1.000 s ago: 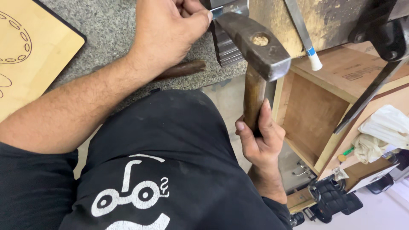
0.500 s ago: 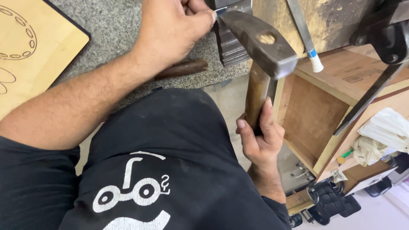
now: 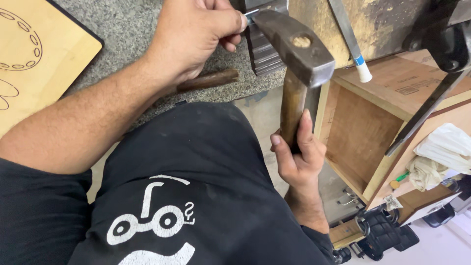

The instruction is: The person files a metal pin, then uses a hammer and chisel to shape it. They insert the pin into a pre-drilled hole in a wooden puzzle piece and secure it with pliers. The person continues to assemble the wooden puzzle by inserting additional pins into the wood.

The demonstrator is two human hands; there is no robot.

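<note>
My right hand (image 3: 297, 159) grips the wooden handle of a hammer (image 3: 294, 46), whose dark steel head is raised near the top of the view. My left hand (image 3: 196, 34) rests on the grey stone bench top (image 3: 122, 29) and pinches a small shiny metal piece (image 3: 250, 13) against a ribbed steel block (image 3: 262, 51). The narrow end of the hammer head lies right next to that piece, close to my left fingertips.
A tool with a brown wooden handle (image 3: 208, 81) lies on the bench by my left wrist. A light wooden board with cut oval patterns (image 3: 34, 64) sits at the left. An open wooden box (image 3: 363, 132), a dark lever (image 3: 427, 110) and white rags (image 3: 441, 152) are at the right.
The hammer head has shifted slightly up and left, towards the metal piece held by my left fingers. My left hand has stayed in place.
</note>
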